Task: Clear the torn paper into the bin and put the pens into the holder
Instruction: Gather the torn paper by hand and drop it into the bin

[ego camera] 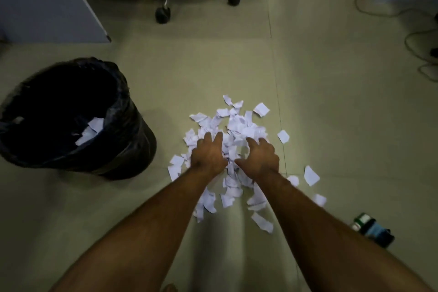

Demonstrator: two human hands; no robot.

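Note:
A heap of torn white paper point(237, 125) lies on the floor at the middle of the view. My left hand point(208, 154) and my right hand point(260, 156) rest on the heap side by side, palms down, fingers spread and slightly bent over the scraps. Loose scraps point(311, 175) lie scattered to the right of the heap. A black bin point(132, 125) lined with a dark bag stands to the left, with a few white scraps point(91, 130) inside. No pens or holder are clearly visible.
An office chair base with castors point(163, 13) stands at the back. A grey panel point(47, 0) is at the far left. Cables point(419, 38) trail along the right. A small dark and blue object point(373, 230) lies on the floor at the lower right.

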